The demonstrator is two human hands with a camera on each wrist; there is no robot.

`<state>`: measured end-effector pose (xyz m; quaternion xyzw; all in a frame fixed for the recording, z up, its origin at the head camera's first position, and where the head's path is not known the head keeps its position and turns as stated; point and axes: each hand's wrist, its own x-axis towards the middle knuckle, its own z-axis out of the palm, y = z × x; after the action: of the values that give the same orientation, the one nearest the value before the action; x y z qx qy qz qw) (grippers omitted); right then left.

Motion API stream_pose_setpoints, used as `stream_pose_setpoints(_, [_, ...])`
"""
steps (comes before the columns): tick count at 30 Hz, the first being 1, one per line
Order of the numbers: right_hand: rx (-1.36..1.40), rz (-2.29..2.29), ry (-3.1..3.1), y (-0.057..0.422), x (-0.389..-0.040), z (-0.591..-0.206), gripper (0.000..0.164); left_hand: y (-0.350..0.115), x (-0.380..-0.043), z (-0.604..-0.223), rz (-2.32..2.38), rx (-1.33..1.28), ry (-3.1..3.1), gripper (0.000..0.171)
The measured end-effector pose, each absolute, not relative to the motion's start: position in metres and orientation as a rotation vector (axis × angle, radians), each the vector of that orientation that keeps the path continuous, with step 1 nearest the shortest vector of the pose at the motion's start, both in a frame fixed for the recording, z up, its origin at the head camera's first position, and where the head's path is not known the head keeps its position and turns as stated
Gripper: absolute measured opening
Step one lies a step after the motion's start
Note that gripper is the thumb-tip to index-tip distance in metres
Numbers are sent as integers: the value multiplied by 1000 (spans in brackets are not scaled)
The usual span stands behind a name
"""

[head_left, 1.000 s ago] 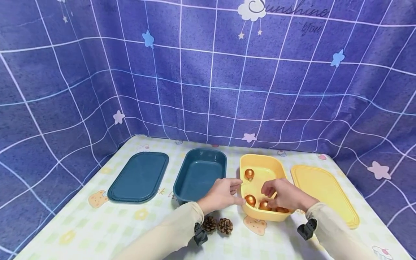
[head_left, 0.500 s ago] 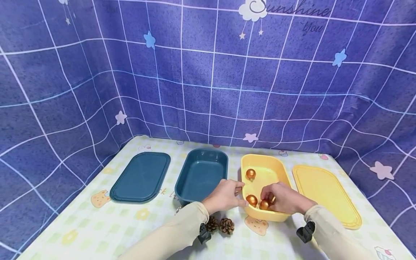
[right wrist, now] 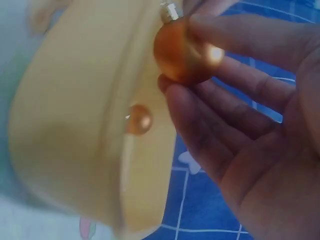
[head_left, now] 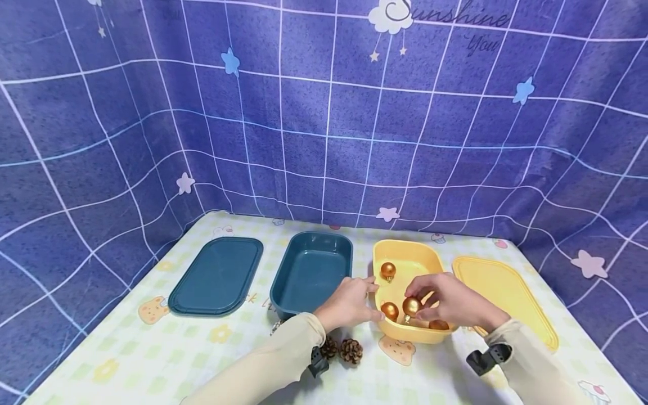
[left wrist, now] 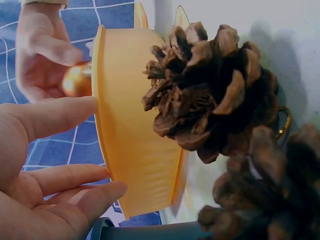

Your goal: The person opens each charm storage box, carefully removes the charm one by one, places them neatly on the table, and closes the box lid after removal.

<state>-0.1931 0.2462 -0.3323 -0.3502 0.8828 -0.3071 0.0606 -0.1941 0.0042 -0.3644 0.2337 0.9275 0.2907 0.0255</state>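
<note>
My right hand (head_left: 450, 298) pinches a copper-coloured bauble (right wrist: 182, 52) with a metal cap between thumb and fingers, above the yellow box (head_left: 410, 336). In the head view more baubles lie inside that box: one bauble (head_left: 388, 270) toward the far left, another bauble (head_left: 389, 311) at the near left, and a third bauble (head_left: 438, 325) at the near right, partly behind the hand. The fingertips of my left hand (head_left: 346, 304) rest at the left rim of the box, fingers nearly straight and spread, as the left wrist view also shows.
Two pine cones (head_left: 351, 351) lie beside my left forearm; one pine cone (left wrist: 215, 90) looms large in the left wrist view. A dark blue box (head_left: 311, 275) stands left of the yellow one. A blue lid (head_left: 217, 275) and a yellow lid (head_left: 506, 301) lie at either side.
My right hand has reached down among the baubles at the near end of the yellow box, gripped one and lifted it. My left hand stays at the rim.
</note>
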Motion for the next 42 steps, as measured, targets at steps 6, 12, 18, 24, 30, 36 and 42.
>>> stream_pose_setpoints(6, [-1194,-1127,2504,241,-179,-328,29,4,-195,-365,904,732,2863,56])
stream_pose_setpoints(12, [-1358,-1151,2427,230,-161,-333,36,4,-196,-364,864,756,2885,58])
stream_pose_setpoints(18, [-1426,-1072,2465,221,-148,-347,37,6,-196,-360,844,778,2896,57])
stream_pose_setpoints(24, [-1456,-947,2537,213,-141,-364,37,5,-196,-361,841,769,2888,56])
stream_pose_setpoints(30, [-1497,-792,2670,205,-137,-382,35,5,-195,-362,854,757,2880,56])
stream_pose_setpoints(36, [-1587,-718,2775,199,-137,-393,31,5,-195,-362,848,765,2892,55])
stream_pose_setpoints(42, [-1525,-694,2779,199,-136,-395,35,5,-195,-362,836,769,2897,54])
